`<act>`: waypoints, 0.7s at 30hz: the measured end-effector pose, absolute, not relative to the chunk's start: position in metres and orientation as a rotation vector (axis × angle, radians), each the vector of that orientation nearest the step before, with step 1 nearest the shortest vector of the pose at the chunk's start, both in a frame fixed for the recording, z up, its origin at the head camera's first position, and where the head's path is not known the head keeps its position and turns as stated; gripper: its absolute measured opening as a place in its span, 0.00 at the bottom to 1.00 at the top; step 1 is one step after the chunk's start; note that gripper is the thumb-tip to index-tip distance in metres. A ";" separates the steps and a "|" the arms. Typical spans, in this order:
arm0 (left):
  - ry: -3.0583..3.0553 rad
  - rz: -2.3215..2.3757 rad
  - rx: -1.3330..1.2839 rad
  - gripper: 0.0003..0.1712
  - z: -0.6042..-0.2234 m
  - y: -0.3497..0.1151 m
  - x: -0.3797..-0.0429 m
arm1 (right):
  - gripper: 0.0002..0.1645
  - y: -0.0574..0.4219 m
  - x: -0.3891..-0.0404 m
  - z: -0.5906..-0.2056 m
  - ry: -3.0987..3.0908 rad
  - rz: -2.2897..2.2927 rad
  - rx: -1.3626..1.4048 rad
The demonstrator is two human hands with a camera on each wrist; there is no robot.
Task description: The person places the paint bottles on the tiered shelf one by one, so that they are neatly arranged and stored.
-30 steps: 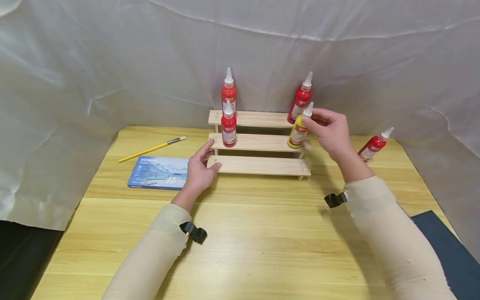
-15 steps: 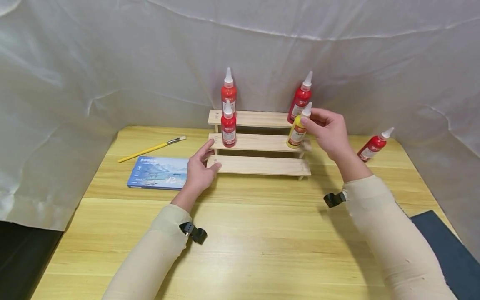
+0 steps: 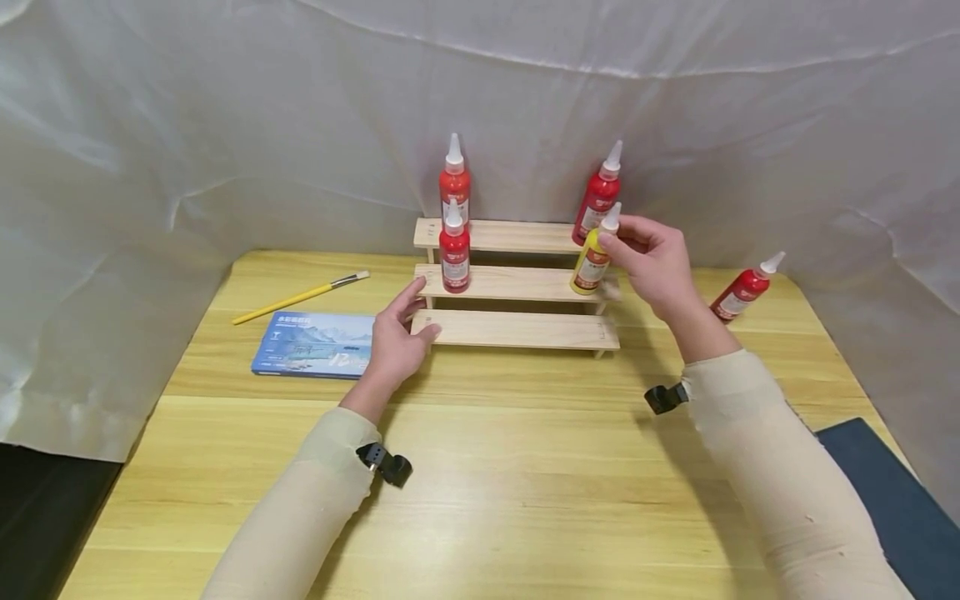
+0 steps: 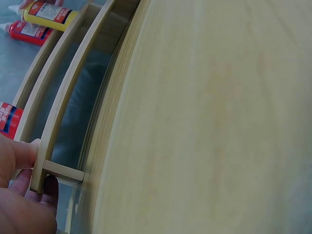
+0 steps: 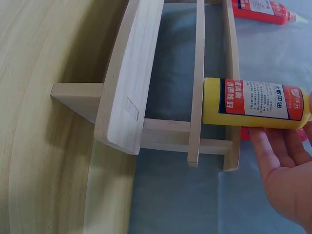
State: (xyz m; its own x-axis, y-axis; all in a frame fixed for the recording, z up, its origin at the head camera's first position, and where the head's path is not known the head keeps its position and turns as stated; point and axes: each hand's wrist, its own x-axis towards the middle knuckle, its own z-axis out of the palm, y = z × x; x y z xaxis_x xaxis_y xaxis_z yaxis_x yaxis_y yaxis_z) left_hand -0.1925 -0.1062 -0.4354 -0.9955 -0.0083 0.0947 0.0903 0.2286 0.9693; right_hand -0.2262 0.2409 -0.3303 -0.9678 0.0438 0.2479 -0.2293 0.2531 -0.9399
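Note:
A three-step wooden display rack stands at the back of the table. My left hand grips the left end of its lowest shelf; in the left wrist view the thumb and fingers lie around that end. My right hand pinches a yellow bottle just below its white nozzle cap. That bottle stands upright at the right end of the middle shelf, its base touching the wood in the right wrist view. On the middle shelf's left end is a red bottle. An orange-red bottle and another red bottle occupy the top shelf.
Right of the rack, another red bottle stands on the table. A yellow-handled paintbrush and a blue flat box lie to the left. A dark flat item is at the right edge. Grey cloth hangs behind.
The yellow bottle has shifted very slightly left along the middle shelf with my right hand. My left hand keeps its place on the rack, and the head view has moved a little.

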 end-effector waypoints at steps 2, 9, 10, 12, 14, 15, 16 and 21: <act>-2.397 -1.904 -0.082 0.44 -0.436 -0.106 -0.193 | 0.18 0.241 -0.226 -0.330 -2.304 1.786 0.174; -2.399 -1.902 -0.076 0.44 -0.436 -0.106 -0.193 | 0.20 0.240 -0.224 -0.329 -2.349 1.750 0.179; -2.399 -1.902 -0.077 0.44 -0.436 -0.106 -0.193 | 0.20 0.241 -0.224 -0.328 -2.354 1.746 0.178; -2.399 -1.899 -0.078 0.44 -0.436 -0.106 -0.193 | 0.21 0.241 -0.223 -0.328 -2.372 1.735 0.173; -2.395 -1.902 -0.079 0.44 -0.436 -0.106 -0.192 | 0.22 0.242 -0.224 -0.329 -2.388 1.725 0.170; -2.394 -1.902 -0.080 0.44 -0.436 -0.105 -0.193 | 0.22 0.242 -0.224 -0.329 -2.394 1.722 0.169; -2.391 -1.902 -0.081 0.44 -0.436 -0.105 -0.193 | 0.23 0.242 -0.224 -0.329 -2.397 1.721 0.168; -2.391 -1.894 -0.083 0.44 -0.435 -0.105 -0.192 | 0.22 0.242 -0.223 -0.329 -2.367 1.741 0.187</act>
